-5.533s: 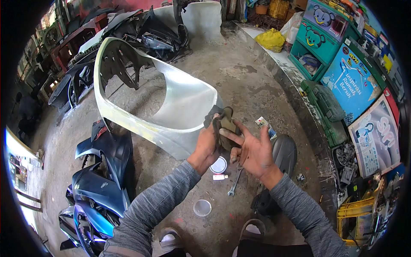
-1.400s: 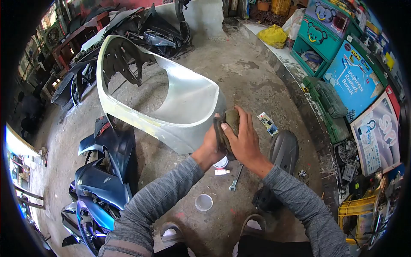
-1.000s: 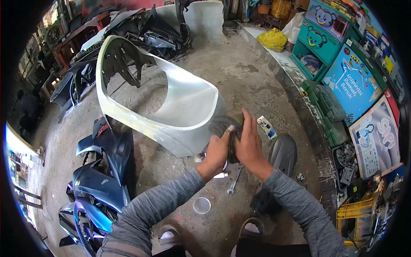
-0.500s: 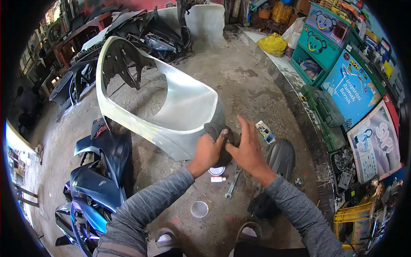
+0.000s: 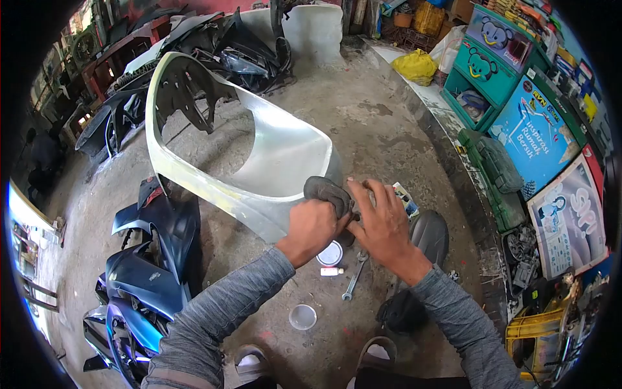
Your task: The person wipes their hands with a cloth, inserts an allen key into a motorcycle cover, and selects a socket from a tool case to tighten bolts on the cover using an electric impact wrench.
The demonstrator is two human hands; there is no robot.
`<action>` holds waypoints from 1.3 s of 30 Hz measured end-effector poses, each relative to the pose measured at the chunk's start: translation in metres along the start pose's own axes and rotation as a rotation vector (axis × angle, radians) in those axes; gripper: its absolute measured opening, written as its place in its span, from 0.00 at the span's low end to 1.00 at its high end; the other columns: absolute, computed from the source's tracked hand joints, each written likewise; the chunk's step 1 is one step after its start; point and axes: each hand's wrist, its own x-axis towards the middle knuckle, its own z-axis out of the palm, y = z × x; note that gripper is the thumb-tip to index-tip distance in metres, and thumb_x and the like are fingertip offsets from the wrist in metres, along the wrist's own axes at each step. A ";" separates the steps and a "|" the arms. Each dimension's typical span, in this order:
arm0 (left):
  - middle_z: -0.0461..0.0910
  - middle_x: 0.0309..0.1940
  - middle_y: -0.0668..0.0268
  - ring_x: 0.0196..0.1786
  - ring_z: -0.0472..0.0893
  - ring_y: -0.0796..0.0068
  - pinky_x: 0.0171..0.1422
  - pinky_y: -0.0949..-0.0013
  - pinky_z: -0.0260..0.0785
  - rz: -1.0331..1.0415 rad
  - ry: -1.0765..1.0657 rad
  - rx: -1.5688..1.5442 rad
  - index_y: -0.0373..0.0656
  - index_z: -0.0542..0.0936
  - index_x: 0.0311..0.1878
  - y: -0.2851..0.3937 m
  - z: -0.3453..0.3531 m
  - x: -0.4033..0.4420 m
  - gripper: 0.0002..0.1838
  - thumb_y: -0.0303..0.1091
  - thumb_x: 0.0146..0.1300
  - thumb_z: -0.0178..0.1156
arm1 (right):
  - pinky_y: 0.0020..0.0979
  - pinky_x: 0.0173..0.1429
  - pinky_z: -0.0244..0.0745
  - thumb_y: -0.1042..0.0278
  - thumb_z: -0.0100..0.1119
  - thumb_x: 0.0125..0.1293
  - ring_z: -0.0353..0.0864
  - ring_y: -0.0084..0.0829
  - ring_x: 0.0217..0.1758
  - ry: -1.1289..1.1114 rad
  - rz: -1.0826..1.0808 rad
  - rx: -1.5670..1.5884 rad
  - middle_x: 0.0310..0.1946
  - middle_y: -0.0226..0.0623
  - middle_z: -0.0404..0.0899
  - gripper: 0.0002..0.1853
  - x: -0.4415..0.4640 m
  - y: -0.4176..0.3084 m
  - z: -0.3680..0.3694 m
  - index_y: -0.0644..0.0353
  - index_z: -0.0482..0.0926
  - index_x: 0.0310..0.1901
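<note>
My left hand (image 5: pixel 312 225) is closed round a dark, crumpled piece (image 5: pixel 326 192), which may be cloth or rubber; its exact nature is unclear. Close on the right, my right hand (image 5: pixel 383 227) has its fingers apart and bent, the thumb side near the piece. Behind my left hand stands a large pale grey-white curved panel (image 5: pixel 285 155) with a wide opening. On the floor below the hands are a round lidded can (image 5: pixel 330 254), a small white bottle (image 5: pixel 332 271), an open-ended wrench (image 5: pixel 354 277) and a clear round cup (image 5: pixel 302 317).
Blue-black fairing parts (image 5: pixel 149 269) lie at the left. A black elongated part (image 5: pixel 427 240) is beside my right wrist. Green drawers (image 5: pixel 481 68), a green case (image 5: pixel 495 175) and a yellow bag (image 5: pixel 414 67) line the right side. A person (image 5: pixel 45 155) is at the far left.
The dark piece has been turned and bunched in my left hand, which now shows its back. My right hand has moved off it slightly to the right, its fingers spread. The floor items have stayed put.
</note>
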 end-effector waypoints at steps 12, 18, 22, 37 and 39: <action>0.82 0.40 0.64 0.40 0.82 0.72 0.45 0.68 0.76 -0.511 -0.171 -1.410 0.37 0.78 0.51 -0.014 -0.016 0.011 0.23 0.51 0.70 0.57 | 0.35 0.59 0.69 0.50 0.76 0.49 0.72 0.37 0.56 0.083 0.402 0.799 0.53 0.41 0.72 0.42 -0.006 0.028 0.012 0.61 0.69 0.63; 0.80 0.46 0.62 0.45 0.80 0.75 0.48 0.71 0.75 -0.425 -0.244 -1.580 0.35 0.74 0.55 -0.003 -0.021 0.004 0.25 0.51 0.71 0.55 | 0.31 0.63 0.66 0.40 0.74 0.50 0.70 0.29 0.58 -0.005 0.546 1.462 0.55 0.38 0.70 0.51 -0.008 0.038 0.013 0.63 0.61 0.68; 0.78 0.51 0.62 0.51 0.78 0.74 0.56 0.70 0.73 -0.260 -0.283 -1.636 0.36 0.73 0.59 0.005 -0.031 0.002 0.25 0.47 0.70 0.59 | 0.30 0.65 0.65 0.39 0.74 0.49 0.70 0.30 0.60 -0.037 0.525 1.487 0.58 0.39 0.69 0.53 -0.007 0.037 0.010 0.65 0.60 0.69; 0.80 0.50 0.64 0.50 0.81 0.71 0.53 0.65 0.77 -0.453 -0.282 -1.855 0.40 0.74 0.59 0.016 -0.012 -0.008 0.21 0.40 0.69 0.61 | 0.32 0.68 0.64 0.67 0.71 0.59 0.69 0.32 0.64 -0.062 0.608 1.444 0.59 0.41 0.70 0.38 -0.005 0.014 0.015 0.62 0.61 0.68; 0.80 0.51 0.62 0.50 0.82 0.71 0.53 0.65 0.77 -0.474 -0.286 -1.853 0.39 0.73 0.59 0.012 -0.010 -0.006 0.21 0.40 0.69 0.60 | 0.33 0.68 0.64 0.66 0.72 0.58 0.68 0.33 0.64 -0.084 0.518 1.303 0.60 0.42 0.69 0.39 0.000 0.017 0.014 0.63 0.62 0.67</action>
